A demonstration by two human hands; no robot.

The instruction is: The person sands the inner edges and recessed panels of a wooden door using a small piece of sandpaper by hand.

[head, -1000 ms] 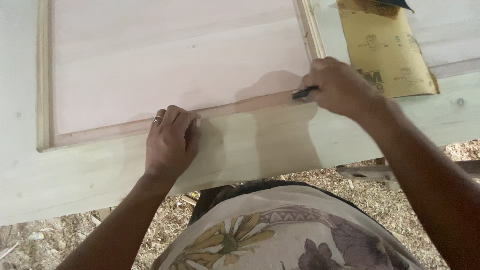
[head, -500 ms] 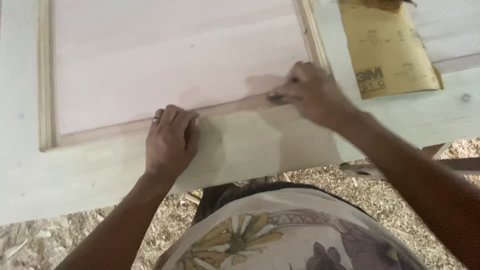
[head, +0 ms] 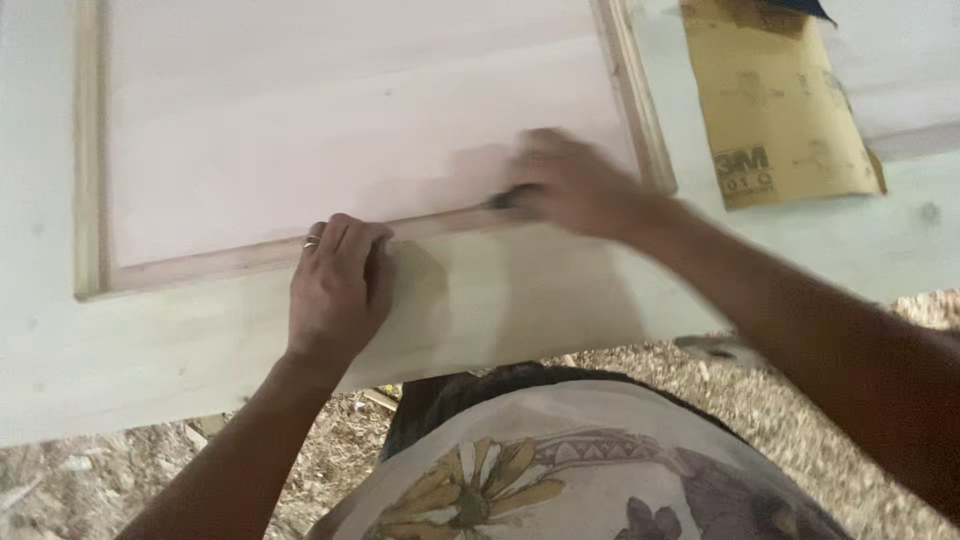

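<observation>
A pale wooden door (head: 480, 300) lies flat in front of me, with a raised moulding (head: 200, 265) framing its inset panel. My left hand (head: 335, 285) rests flat on the lower rail, fingers curled against the moulding, a ring on one finger. My right hand (head: 575, 185) is blurred with motion and grips a small dark folded piece (head: 505, 200), likely sandpaper, pressed on the bottom moulding near the panel's right corner.
A tan sheet of sandpaper (head: 775, 100) lies on the door at the upper right. Below the door's near edge the ground (head: 90, 480) is covered in wood shavings. My patterned shirt (head: 560, 470) fills the bottom middle.
My right hand has slid left along the bottom moulding with the dark piece in it, from near the panel's right corner. The left hand has stayed in place.
</observation>
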